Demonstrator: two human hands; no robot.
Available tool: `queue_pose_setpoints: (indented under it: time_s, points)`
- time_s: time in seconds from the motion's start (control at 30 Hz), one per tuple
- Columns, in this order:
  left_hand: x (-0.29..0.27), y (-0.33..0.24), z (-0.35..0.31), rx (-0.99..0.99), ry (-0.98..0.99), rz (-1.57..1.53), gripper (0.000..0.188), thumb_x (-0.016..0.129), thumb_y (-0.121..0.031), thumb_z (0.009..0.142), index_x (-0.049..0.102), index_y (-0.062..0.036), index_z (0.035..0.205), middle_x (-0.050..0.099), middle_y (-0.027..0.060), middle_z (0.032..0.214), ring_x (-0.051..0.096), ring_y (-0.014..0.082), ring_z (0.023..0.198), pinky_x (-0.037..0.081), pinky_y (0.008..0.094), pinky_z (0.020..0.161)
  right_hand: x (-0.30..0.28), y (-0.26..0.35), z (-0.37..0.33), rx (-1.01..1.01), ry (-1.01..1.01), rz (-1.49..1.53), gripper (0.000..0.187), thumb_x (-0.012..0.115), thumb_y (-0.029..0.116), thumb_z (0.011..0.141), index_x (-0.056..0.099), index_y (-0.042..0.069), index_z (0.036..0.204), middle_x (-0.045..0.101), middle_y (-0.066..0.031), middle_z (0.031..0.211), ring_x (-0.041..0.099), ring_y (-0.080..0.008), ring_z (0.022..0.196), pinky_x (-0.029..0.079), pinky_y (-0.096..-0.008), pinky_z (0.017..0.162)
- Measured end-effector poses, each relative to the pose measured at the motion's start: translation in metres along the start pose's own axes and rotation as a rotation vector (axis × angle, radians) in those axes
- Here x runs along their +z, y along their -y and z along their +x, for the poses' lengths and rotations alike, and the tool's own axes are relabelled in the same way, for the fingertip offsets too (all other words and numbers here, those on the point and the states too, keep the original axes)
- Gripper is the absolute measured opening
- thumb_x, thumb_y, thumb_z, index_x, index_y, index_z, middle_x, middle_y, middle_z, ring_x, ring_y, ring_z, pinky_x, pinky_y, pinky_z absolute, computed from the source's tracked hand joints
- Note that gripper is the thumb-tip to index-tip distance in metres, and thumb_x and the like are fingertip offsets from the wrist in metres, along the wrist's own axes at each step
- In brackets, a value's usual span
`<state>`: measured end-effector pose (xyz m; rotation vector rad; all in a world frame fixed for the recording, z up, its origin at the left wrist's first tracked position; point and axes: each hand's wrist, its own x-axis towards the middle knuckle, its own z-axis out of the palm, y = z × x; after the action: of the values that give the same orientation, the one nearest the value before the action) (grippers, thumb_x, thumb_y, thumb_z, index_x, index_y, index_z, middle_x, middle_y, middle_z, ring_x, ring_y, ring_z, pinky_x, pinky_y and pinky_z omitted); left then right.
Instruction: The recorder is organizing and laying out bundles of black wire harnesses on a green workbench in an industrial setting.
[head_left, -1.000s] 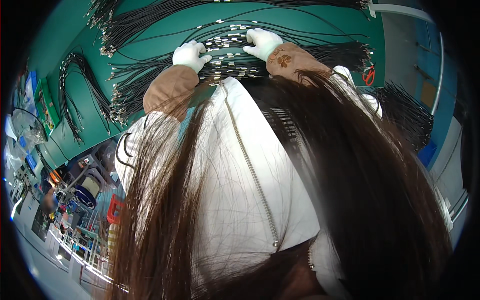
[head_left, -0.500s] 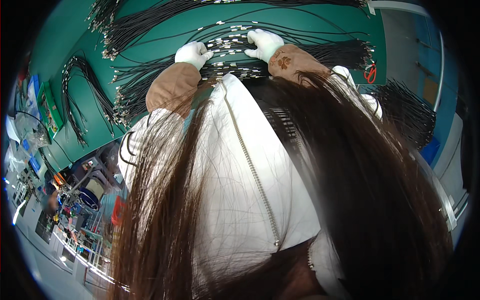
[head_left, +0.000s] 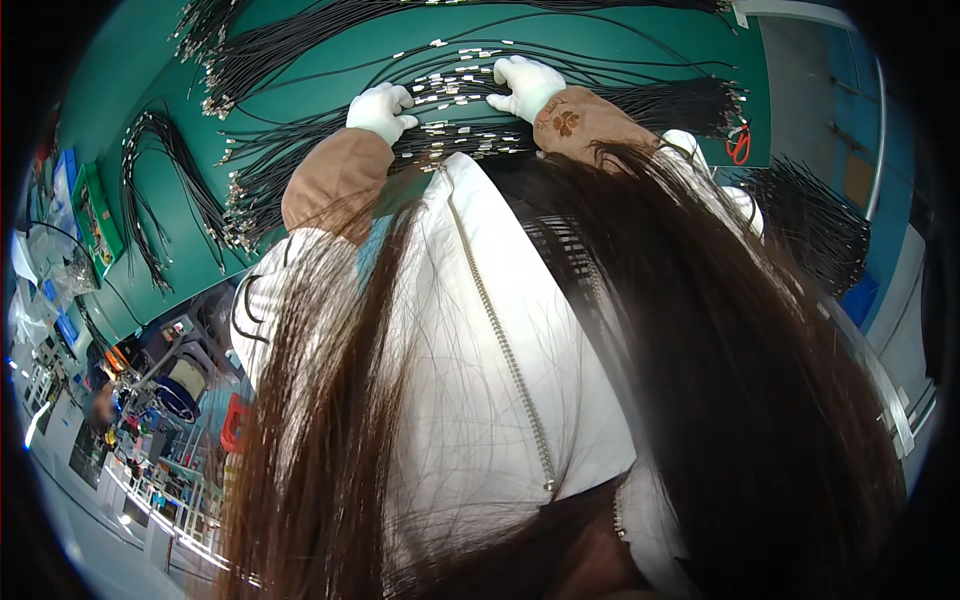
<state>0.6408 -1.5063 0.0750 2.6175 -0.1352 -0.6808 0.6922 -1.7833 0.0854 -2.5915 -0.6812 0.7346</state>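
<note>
Both my hands wear white gloves and rest at a bundle of thin black cables (head_left: 640,100) with white labels (head_left: 455,85) around their middles. My left hand (head_left: 382,110) is at the left of the labels, its thumb and fingers apart. On the other side of them, my right hand (head_left: 524,88) also has its thumb and forefinger spread, the other fingers curled. No cable shows clearly gripped in either hand; the undersides of the fingers are hidden. A closer row of labelled cables (head_left: 470,138) runs between my forearms, partly covered by my brown cuffs and hair.
More black cables (head_left: 290,60) lie along the far side of the green table (head_left: 170,90). At the left are a bent cable bundle (head_left: 160,150) and a green bin (head_left: 97,215). Red-handled scissors (head_left: 738,145) lie near the right edge, and another cable bundle (head_left: 810,225) is beyond it.
My left hand has shifted slightly left and nearer to me, and its thumb and fingers have spread wider. My right hand has barely moved. The cables lie much as before.
</note>
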Motion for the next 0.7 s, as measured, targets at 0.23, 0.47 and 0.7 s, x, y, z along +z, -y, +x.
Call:
queue_pose_setpoints:
  time_s: [0.23, 0.47, 0.7]
  points:
    - [-0.014, -0.005, -0.01, 0.096, 0.017, 0.117, 0.031, 0.08, -0.019, 0.076, 0.069, -0.0106, 0.103, 0.068, 0.0078, 0.099, 0.064, 0.0289, 0.095, 0.051, 0.04, 0.085, -0.004, 0.007, -0.001, 0.024, 0.019, 0.007, 0.04, 0.071, 0.039, 0.087, 0.059, 0.011, 0.112, 0.06, -0.0126, 0.11, 0.06, -0.0325, 0.107, 0.049, -0.0444, 0.091]
    - [-0.004, 0.0, -0.005, 0.241, 0.001, 0.267, 0.024, 0.074, -0.026, 0.08, 0.069, -0.0141, 0.1, 0.065, 0.0053, 0.1, 0.062, 0.0278, 0.099, 0.049, 0.0409, 0.087, -0.002, 0.005, -0.001, 0.021, -0.008, -0.008, 0.043, 0.072, 0.041, 0.085, 0.059, 0.01, 0.113, 0.061, -0.0126, 0.109, 0.06, -0.0324, 0.106, 0.049, -0.0443, 0.091]
    - [0.016, 0.001, -0.004, 0.15, -0.177, 0.239, 0.012, 0.068, -0.02, 0.082, 0.069, -0.0142, 0.092, 0.065, 0.0064, 0.09, 0.063, 0.0282, 0.09, 0.049, 0.0423, 0.081, 0.005, 0.006, -0.007, -0.059, -0.088, -0.146, 0.052, 0.082, 0.043, 0.071, 0.059, 0.015, 0.108, 0.059, -0.0069, 0.105, 0.061, -0.028, 0.103, 0.05, -0.0422, 0.087]
